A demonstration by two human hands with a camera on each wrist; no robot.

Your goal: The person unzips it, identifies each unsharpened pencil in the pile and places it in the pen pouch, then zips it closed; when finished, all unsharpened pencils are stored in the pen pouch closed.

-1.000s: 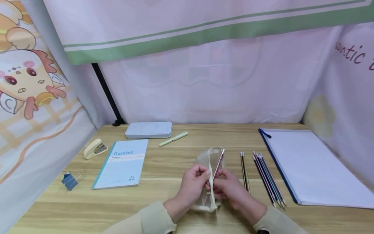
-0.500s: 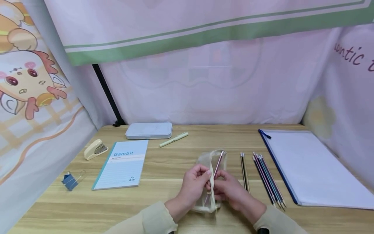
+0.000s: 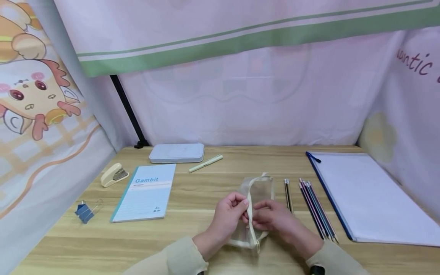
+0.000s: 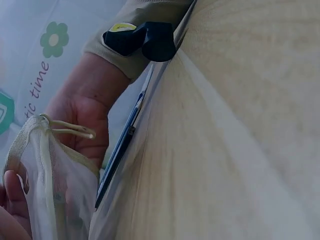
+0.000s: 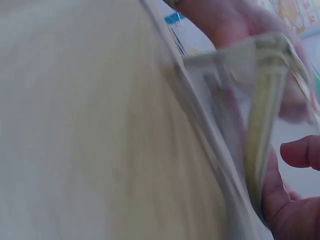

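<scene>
A clear zip pencil pouch [image 3: 262,187] with cream edging stands on the table between my hands, its zip side unfastened. My left hand [image 3: 228,214] pinches one zip edge between thumb and fingers. At the other side of the opening is my right hand [image 3: 275,217]; in the right wrist view its thumb [image 5: 302,151] stands apart from the fingers, which touch the pouch's edge. Blurred pinkish and dark streaks [image 5: 232,107] show through the pouch wall. To the right lie two dark and gold pencils [image 3: 288,194] and a bunch of several coloured pencils [image 3: 317,210].
A blue-edged zip file folder [image 3: 374,198] lies at the right. Leftward are a Gambit notebook [image 3: 144,194], a stapler [image 3: 114,175] and a blue binder clip [image 3: 84,212]. A pale case [image 3: 177,152] and a light green pen [image 3: 206,163] lie at the back.
The pink pencil that stuck up at the pouch's opening no longer shows there in the head view. My right hand has shifted slightly right, and the pouch has spread wider. The left hand keeps its grip.
</scene>
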